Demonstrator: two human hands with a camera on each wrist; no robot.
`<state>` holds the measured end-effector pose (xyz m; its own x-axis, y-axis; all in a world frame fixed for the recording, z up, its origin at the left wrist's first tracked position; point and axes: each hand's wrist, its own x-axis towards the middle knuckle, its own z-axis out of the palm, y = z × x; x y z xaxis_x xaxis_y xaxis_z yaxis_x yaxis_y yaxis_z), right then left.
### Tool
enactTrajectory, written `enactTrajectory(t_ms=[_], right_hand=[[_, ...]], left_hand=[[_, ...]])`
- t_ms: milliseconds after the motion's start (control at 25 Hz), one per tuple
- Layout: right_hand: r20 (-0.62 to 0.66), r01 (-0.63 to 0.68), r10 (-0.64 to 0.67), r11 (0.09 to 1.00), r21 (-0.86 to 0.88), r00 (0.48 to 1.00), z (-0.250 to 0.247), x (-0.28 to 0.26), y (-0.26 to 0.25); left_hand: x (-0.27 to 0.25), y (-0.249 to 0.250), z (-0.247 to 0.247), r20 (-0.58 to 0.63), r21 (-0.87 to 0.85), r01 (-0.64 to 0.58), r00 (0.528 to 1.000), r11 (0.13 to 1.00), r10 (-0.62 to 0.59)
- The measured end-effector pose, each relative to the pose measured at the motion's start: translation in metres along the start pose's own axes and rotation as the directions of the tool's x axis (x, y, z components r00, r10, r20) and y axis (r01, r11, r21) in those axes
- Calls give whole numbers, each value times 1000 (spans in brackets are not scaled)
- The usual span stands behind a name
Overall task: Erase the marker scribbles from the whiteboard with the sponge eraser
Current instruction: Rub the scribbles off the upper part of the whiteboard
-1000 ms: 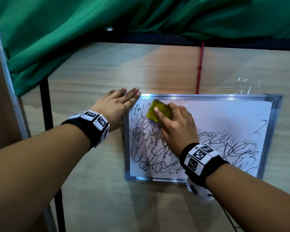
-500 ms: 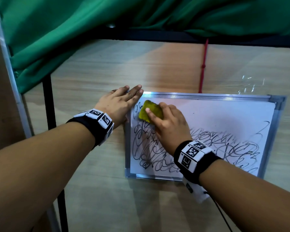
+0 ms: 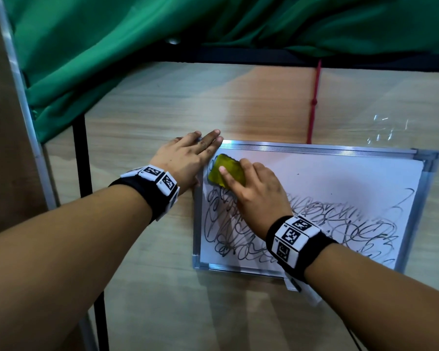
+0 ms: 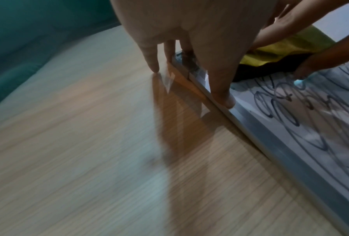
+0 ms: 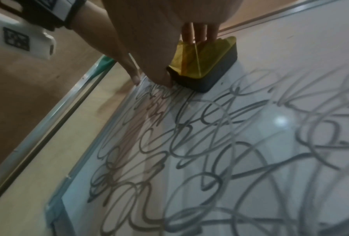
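A metal-framed whiteboard [image 3: 340, 178] lies flat on the wooden table. Black marker scribbles [image 3: 340, 224] cover its lower half and left side; the upper right is wiped white. My right hand [image 3: 254, 188] grips a yellow sponge eraser [image 3: 226, 173] with a dark underside [image 5: 214, 75] and presses it on the board's top left corner. My left hand [image 3: 188, 158] lies flat with straight fingers on the table and the board's left frame [image 4: 250, 127], the thumb [image 4: 222, 89] on the rim.
Green cloth [image 3: 137, 46] hangs over the table's far edge and left side. A red cord [image 3: 313, 102] runs from the far edge to the board's top. A crumpled bit of clear plastic [image 3: 385, 127] lies beyond the board's top right. Bare tabletop [image 3: 162, 287] spreads below.
My right hand has slid the eraser leftward along the board's top to the top left corner. The left hand has kept its place on the frame.
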<state>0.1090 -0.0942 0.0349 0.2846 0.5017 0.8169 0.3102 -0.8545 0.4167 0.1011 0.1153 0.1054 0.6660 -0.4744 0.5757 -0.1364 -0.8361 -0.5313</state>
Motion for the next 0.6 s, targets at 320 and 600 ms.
enactTrajectory(t_ms=[320,600], right_hand=[[-30,-12,14,999,43,999,5,5,-8],[-68,-63,65,998,24,996,3,5,6]], left_hand=[[0,-1,3,-24,-28,-10,1000,1000,9],[1,-3,4,0,-55,-4,1000,998,4]])
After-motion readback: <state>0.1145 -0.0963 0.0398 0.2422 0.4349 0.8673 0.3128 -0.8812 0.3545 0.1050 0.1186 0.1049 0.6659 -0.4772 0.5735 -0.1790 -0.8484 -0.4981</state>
